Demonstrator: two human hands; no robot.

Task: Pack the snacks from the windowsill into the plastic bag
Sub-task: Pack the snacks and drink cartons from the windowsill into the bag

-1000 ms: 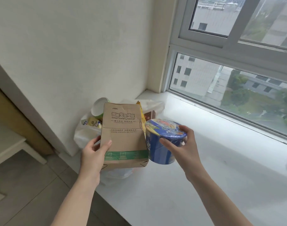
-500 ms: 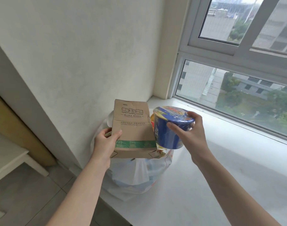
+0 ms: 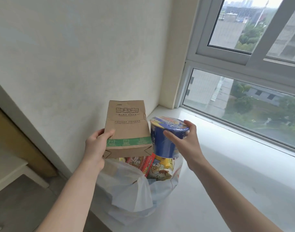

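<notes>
The brown box is being gripped by the left hand, the blue noodle cup by the right hand, both above the plastic bag. The bag's already crowded mouth is risking 1 item slipping onto the windowsill.

A pale textured wall met a white-framed window showing buildings and trees in daylight. Grey floor and a wooden door lay left.
</notes>
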